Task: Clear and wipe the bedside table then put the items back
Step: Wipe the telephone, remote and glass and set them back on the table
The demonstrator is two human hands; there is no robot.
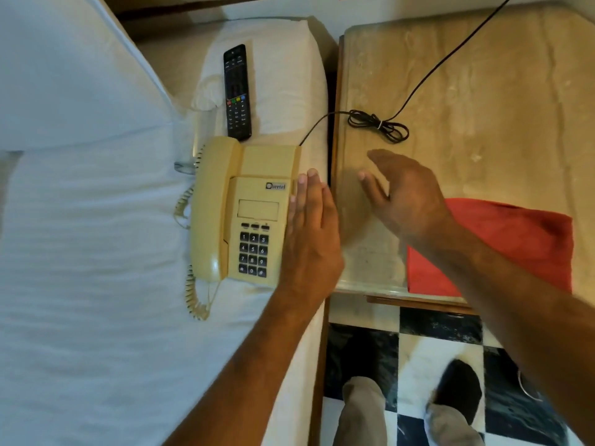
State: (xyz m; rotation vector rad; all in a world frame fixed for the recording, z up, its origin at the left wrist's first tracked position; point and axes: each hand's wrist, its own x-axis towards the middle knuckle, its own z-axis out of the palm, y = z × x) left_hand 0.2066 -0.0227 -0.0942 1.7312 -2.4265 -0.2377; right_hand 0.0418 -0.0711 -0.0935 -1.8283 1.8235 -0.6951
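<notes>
One telephone (244, 210), one remote (237, 91), one cloth (515, 239).

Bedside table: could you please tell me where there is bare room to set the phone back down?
The bedside table is bare along its far side, beyond the bundled cord, and in the middle between cord and red cloth. The near edge is crowded by the cloth and the right hand.

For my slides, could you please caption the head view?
Left hand beside beige telephone on bed; red cloth lies on bedside table.
</notes>
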